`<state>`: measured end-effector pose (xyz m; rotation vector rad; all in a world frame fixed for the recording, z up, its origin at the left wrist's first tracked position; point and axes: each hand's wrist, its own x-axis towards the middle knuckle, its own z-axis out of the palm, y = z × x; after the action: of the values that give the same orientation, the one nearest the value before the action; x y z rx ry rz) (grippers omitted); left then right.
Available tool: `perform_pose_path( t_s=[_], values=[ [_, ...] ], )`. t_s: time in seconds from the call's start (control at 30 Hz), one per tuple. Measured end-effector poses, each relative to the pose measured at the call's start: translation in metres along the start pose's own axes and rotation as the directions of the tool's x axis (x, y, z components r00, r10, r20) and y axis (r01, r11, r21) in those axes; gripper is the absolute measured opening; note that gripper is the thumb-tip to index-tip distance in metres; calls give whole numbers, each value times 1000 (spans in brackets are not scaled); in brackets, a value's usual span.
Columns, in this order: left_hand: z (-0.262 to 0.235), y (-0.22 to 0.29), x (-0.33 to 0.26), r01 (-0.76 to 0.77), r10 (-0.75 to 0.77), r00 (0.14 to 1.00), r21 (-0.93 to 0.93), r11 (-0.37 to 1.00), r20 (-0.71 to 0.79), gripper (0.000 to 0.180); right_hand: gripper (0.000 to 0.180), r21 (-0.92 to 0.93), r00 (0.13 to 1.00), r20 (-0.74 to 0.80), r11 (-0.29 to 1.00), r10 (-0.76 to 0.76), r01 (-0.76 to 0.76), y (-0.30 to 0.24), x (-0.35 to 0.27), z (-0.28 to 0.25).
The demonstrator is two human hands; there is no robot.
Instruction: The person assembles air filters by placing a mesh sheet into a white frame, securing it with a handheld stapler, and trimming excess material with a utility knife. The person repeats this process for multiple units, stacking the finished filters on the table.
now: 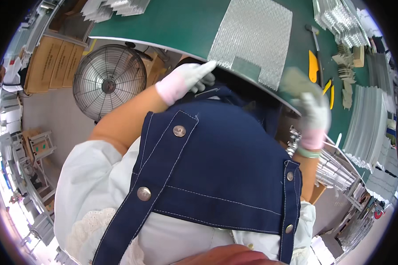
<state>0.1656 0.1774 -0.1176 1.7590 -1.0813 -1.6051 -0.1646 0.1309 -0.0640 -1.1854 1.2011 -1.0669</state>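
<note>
Here's the left hand (pixel 188 83), index stretched out at the foil sheet's near left corner, the other fingers loosely bent, nothing seen in them. The foil sheet (pixel 256 37) lies on the green table (pixel 177 26), notched at its near edge; looking so light, it could skew if dragged from one corner. Now the right hand (pixel 314 112), all blur! Can't tell whether its fingers grip that pale piece (pixel 295 81); a wide sweep might knock the yellow tool (pixel 313 67). Containers: cardboard boxes (pixel 53 64) far left, contents hidden.
</note>
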Motion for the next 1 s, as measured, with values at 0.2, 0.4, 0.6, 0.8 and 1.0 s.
perform_pose_path(
  t_s=[0.2,0.4,0.6,0.8,1.0],
  values=[
    [18,-4,32,-62,73,996,-180,982,53,63,33,499,780,429,600,456,-625,95,-24,66],
    [11,-25,28,146,-123,989,-409,901,83,56,30,518,759,420,556,497,-650,111,-20,77],
    [20,-31,43,41,94,975,-580,813,201,40,34,482,821,351,665,451,-571,115,-16,88],
    [24,-35,44,-25,124,983,-568,823,137,31,30,416,829,270,717,490,-560,106,-20,97],
    [23,-28,46,-23,179,955,-539,842,238,36,35,458,849,347,718,399,-524,123,-13,85]
  ],
)
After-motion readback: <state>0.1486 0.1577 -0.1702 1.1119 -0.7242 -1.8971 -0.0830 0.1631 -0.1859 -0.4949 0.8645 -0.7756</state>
